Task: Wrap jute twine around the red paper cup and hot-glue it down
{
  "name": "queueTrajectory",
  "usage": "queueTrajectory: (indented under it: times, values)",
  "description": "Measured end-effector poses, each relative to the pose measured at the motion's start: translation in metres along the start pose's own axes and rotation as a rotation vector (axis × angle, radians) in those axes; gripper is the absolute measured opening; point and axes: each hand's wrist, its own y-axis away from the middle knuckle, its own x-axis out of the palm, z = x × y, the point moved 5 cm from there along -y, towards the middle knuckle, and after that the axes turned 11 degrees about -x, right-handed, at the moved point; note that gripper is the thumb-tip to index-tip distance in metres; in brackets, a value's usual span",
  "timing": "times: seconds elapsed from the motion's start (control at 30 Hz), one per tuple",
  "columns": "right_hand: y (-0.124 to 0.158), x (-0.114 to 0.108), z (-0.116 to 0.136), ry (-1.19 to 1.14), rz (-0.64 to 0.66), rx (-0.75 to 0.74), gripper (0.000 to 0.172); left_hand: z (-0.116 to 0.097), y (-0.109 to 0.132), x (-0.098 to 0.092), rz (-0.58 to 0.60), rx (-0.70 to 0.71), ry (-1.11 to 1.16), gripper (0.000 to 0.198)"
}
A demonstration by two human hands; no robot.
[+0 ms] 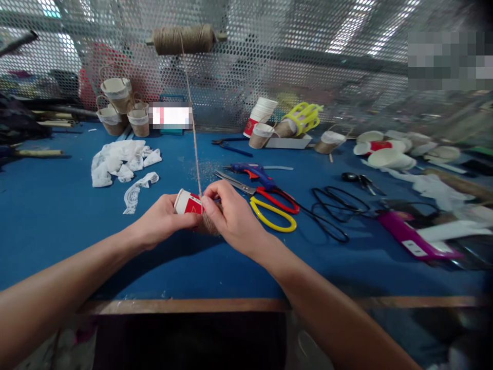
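A red and white paper cup (184,201) lies on its side between my hands, above the blue table. Brown jute twine (195,149) is wound around its right-hand part. My left hand (164,216) is closed on the cup near its white rim, thumb along the near side. Around the twine-covered end my right hand (227,210) is closed, its thumb tip and fingertips where the twine meets the cup. That strand runs taut up to a twine spool (183,39) on a bar. The cup's far end is partly hidden by my right hand.
Scissors (269,205) and a blue glue gun (252,172) lie right of my hands, with a black cord (327,205) beyond. White lace (121,159) is at left. Finished twine cups (117,97), pliers (234,146) and stacked paper cups (262,113) stand or lie toward the mesh.
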Motion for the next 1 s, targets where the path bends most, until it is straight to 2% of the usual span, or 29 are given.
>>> queueTrajectory:
  times: [0.17, 0.23, 0.3, 0.37, 0.43, 0.5, 0.57, 0.63, 0.7, 0.77, 0.9, 1.0]
  values:
    - [-0.006, -0.025, -0.026, 0.066, -0.165, 0.092, 0.014, -0.003, -0.002, -0.002, -0.022, 0.082, -0.077, 0.016]
    - [-0.007, -0.043, -0.048, 0.176, -0.246, 0.199, 0.012, -0.003, -0.001, -0.002, -0.016, 0.121, -0.136, 0.016]
    - [-0.005, -0.061, -0.074, 0.265, -0.297, 0.376, 0.010, -0.004, 0.002, 0.000, 0.004, 0.185, -0.206, 0.015]
    - [-0.002, -0.073, -0.094, 0.262, -0.316, 0.518, 0.010, -0.007, 0.009, 0.007, 0.034, 0.309, -0.310, 0.011]
    - [-0.003, -0.077, -0.100, 0.211, -0.299, 0.552, 0.011, -0.012, 0.021, 0.018, 0.076, 0.498, -0.462, 0.004]
    - [-0.008, -0.070, -0.094, 0.124, -0.249, 0.521, 0.018, -0.015, 0.037, 0.036, 0.204, 0.700, -0.620, 0.008]
    - [-0.016, -0.056, -0.077, -0.045, -0.157, 0.471, 0.031, -0.015, 0.052, 0.053, 0.362, 0.816, -0.691, 0.012]
    - [-0.026, -0.039, -0.054, -0.369, -0.030, 0.413, 0.040, -0.011, 0.062, 0.065, 0.479, 0.848, -0.740, 0.012]
    - [-0.039, -0.030, -0.029, -0.665, 0.049, 0.369, 0.039, -0.006, 0.069, 0.074, 0.563, 0.860, -0.757, 0.016]
    - [-0.055, -0.031, -0.011, -0.803, 0.072, 0.345, 0.034, 0.000, 0.073, 0.079, 0.645, 0.863, -0.752, 0.022]
    - [-0.086, -0.046, 0.004, -0.822, -0.054, 0.272, 0.011, 0.004, 0.072, 0.080, 0.649, 0.837, -0.719, 0.023]
    - [-0.092, -0.048, 0.003, -0.711, -0.103, 0.222, 0.012, -0.001, 0.070, 0.078, 0.631, 0.779, -0.673, 0.019]
